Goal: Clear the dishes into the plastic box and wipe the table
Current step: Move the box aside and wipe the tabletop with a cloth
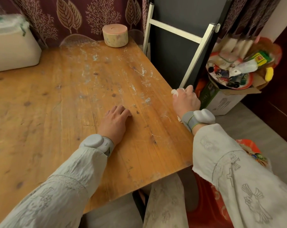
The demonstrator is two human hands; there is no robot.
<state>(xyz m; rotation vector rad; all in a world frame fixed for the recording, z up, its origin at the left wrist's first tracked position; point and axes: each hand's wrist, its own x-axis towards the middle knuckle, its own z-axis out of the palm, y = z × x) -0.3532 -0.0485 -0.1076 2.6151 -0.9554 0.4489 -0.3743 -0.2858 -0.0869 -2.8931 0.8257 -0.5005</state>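
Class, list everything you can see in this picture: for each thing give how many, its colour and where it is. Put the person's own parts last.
table: one, orange-brown wood with whitish smears, fills the middle.
round tin: one, cream and pink, far edge of the table.
white box: one, far left on the table.
curtain: one, maroon with leaf print, behind the table.
folded frame: one, white rails on dark panel, right of the table.
cardboard box: one, white and green, on the floor at right, clutter piled on top.
white cloth: one, gripped in the right hand.
left hand: flat on the table.
right hand: at the table's right edge.
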